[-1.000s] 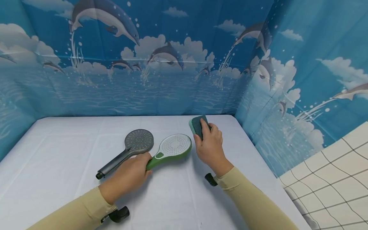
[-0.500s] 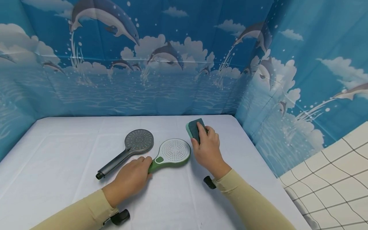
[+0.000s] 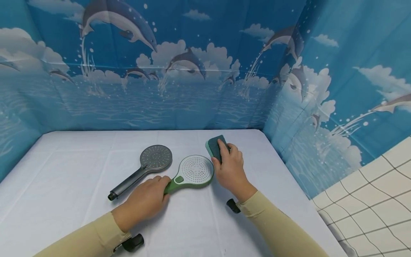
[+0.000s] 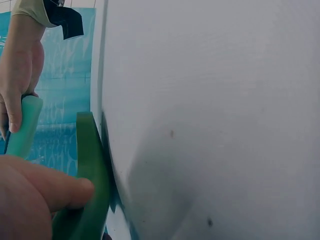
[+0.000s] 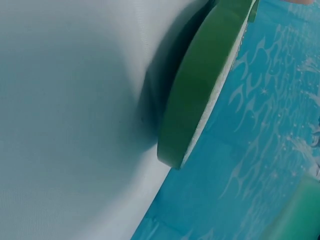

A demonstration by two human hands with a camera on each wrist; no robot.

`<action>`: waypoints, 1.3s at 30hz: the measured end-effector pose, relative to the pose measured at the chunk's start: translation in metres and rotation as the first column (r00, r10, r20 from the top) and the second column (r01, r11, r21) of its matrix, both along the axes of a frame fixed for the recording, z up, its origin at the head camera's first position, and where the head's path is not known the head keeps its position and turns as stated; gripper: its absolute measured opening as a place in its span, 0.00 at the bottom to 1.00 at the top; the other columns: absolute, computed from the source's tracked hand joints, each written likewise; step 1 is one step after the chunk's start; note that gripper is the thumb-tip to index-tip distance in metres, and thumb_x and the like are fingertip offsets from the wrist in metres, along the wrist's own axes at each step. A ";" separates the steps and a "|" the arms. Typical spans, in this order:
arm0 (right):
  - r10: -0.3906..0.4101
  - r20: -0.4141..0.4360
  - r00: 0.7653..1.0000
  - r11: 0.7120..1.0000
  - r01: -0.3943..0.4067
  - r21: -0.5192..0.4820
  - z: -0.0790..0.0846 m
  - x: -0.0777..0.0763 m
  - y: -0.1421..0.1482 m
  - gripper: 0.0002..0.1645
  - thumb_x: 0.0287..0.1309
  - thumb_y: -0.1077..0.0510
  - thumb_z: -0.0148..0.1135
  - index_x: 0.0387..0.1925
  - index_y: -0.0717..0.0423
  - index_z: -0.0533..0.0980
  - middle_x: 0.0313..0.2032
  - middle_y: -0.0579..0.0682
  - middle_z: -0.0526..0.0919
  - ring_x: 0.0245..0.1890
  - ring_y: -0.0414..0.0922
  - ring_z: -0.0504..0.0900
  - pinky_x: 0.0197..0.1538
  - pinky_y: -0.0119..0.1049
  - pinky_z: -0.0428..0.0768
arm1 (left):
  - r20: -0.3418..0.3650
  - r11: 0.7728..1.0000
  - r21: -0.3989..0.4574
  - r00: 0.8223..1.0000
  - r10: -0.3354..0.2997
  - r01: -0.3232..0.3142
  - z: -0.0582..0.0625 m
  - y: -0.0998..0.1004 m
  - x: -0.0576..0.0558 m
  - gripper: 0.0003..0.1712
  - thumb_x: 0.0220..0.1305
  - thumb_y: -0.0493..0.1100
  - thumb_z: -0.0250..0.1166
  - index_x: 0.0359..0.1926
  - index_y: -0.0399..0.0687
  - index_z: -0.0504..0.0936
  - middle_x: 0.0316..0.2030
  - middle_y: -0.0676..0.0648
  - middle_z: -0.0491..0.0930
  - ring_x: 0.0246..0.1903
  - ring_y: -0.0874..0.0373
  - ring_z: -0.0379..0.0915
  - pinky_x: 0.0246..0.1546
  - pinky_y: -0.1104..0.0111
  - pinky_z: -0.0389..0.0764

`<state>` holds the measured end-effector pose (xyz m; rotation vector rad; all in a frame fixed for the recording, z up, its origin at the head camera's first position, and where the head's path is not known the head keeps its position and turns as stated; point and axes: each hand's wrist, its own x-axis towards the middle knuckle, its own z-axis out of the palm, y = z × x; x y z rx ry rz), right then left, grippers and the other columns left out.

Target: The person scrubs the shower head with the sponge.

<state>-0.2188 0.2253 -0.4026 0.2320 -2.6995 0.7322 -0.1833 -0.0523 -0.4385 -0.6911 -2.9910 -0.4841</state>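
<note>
My left hand point(image 3: 146, 200) grips the handle of a green shower head point(image 3: 196, 170), whose white nozzle face is turned up toward the head camera. In the left wrist view the thumb lies along the green handle point(image 4: 92, 185). A two-layer sponge point(image 3: 216, 147), dark green on one side and pale green on the other, is held in my right hand point(image 3: 230, 169). It stands just beyond the shower head's right side, apart from it. The right wrist view shows the shower head's green back point(image 5: 200, 85) close by, with the sponge's pale edge point(image 5: 300, 212) at lower right.
A dark grey shower head point(image 3: 156, 157) lies on the white-covered table point(image 3: 74, 171), left of the green one. Dolphin-print curtains point(image 3: 192, 100) rise behind the table and along its right side. White tiles with dark lines point(image 3: 369, 200) show at lower right.
Across the frames the sponge in my right hand has come left and nearer to me. The green shower head has tilted and its head lowered slightly; the grey one stays put.
</note>
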 end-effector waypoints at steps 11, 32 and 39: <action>0.008 0.007 1.000 1.000 -0.008 -0.001 -0.002 0.000 0.000 0.39 0.77 0.51 0.59 0.81 0.54 0.60 0.72 0.74 0.60 0.66 0.70 0.63 0.66 0.67 0.63 | 0.092 0.996 0.067 0.995 0.048 -0.055 0.016 -0.024 -0.004 0.37 0.74 0.65 0.63 0.70 0.45 0.75 0.65 0.42 0.79 0.64 0.42 0.78 0.61 0.45 0.78; 0.192 0.210 0.959 0.981 -0.183 -0.059 -0.005 -0.005 0.009 0.41 0.75 0.47 0.63 0.83 0.43 0.59 0.76 0.65 0.58 0.74 0.65 0.63 0.67 0.62 0.73 | 0.182 0.983 -0.083 0.968 0.175 -0.163 -0.003 -0.110 -0.038 0.33 0.73 0.55 0.66 0.65 0.34 0.77 0.53 0.35 0.85 0.49 0.41 0.83 0.47 0.44 0.81; 0.183 0.245 0.952 0.983 -0.175 -0.053 -0.006 -0.008 0.007 0.40 0.76 0.47 0.62 0.83 0.43 0.59 0.76 0.65 0.58 0.74 0.65 0.63 0.68 0.63 0.72 | 0.206 0.982 -0.079 0.961 0.184 -0.171 -0.001 -0.109 -0.038 0.32 0.74 0.54 0.65 0.68 0.37 0.76 0.56 0.35 0.84 0.53 0.40 0.83 0.50 0.43 0.80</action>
